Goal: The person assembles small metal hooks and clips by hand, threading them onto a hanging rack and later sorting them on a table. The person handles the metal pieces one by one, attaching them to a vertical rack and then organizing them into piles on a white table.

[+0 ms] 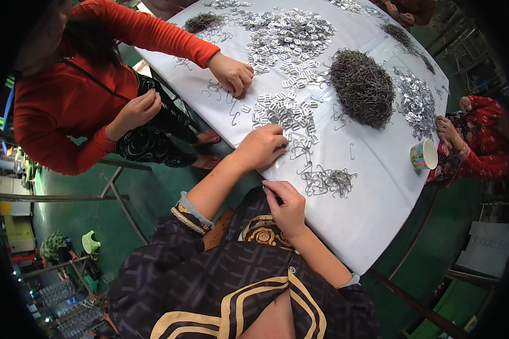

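Two hands work at the near edge of the white-covered table [373,217]. My left hand [263,148] reaches over the edge, its fingers curled down at the near end of a loose pile of small, flat, silver metal pieces [281,108]; I cannot tell whether they pinch one. My right hand [287,208] sits at the table edge, thumb and index finger pressed close together; I cannot tell whether a thin part lies between them. A small tangle of grey bent-wire hooks [329,182] lies just right of my hands, and a large, dark mound of similar wire hooks [362,87] stands beyond it.

For sound handling, I should draw single pieces from the loose border of the pile, where they overlap least, and grip each by its edges. Any hook I take should be lifted slowly, as its bent ends will probably catch on others. I should also leave clearance for the red-sleeved co-worker's hand [232,74], which is near the same pile.
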Motion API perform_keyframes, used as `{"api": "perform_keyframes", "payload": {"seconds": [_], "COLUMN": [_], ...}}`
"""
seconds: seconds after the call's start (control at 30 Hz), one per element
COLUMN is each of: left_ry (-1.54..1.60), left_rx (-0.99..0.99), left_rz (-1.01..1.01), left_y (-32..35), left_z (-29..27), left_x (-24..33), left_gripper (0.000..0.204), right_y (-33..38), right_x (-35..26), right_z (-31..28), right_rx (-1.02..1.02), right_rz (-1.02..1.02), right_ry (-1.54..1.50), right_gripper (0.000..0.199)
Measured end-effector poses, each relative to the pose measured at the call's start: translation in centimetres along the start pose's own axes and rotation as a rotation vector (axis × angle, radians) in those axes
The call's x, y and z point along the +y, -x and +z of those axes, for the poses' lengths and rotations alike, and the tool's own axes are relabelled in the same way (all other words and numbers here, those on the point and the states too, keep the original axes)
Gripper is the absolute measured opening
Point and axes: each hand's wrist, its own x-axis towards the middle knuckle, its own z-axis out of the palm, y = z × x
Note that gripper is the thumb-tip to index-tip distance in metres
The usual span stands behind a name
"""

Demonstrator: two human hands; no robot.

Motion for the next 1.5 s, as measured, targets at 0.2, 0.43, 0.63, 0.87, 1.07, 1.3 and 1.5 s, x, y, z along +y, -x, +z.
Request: {"api": "perform_keyframes", "payload": {"seconds": [0.2,0.43,0.63,0.87,1.07,1.3,1.5], "left_ry": [-0.050,-0.315,0.048,-0.085,-0.326,0.012,0.798], "left_rx": [0.033,-0.028,-0.123,-0.107,-0.177,-0.203,-0.121], "left_rz": [0.075,0.169,-0.015,0.105,0.383,0.056,-0.376], "left_y": [0.1,-1.8,-1.8,-1.8,-3.8,-3.5,1.4], "left_z": [-0.1,1.9,-0.4,-0.8,0.9,-0.5,-3.4], "left_x": [0.3,-0.1,0.0,0.4,-0.1,-0.2,0.8], "left_gripper": [0.007,0.006,0.009,0.011,0.011,0.009,0.007], "right_y": [-0.1,0.1,0.2,0.1,0.2,0.4,0.5], "right_x": [0.0,-0.3,0.2,0.1,-0.1,0.2,1.1], "right_z": [0.0,-0.2,-0.2,0.0,0.0,0.2,0.8], "right_rx": [-0.006,-0.023,0.026,-0.014,-0.014,0.041,0.084], "right_rz": [0.007,0.022,-0.012,-0.007,0.016,0.116,0.195], "right_ry": [-0.023,-0.013,-0.028,-0.046,-0.050,-0.145,-0.202], "right_gripper": [0.017,0.017,0.016,0.017,0.017,0.024,0.030]}}
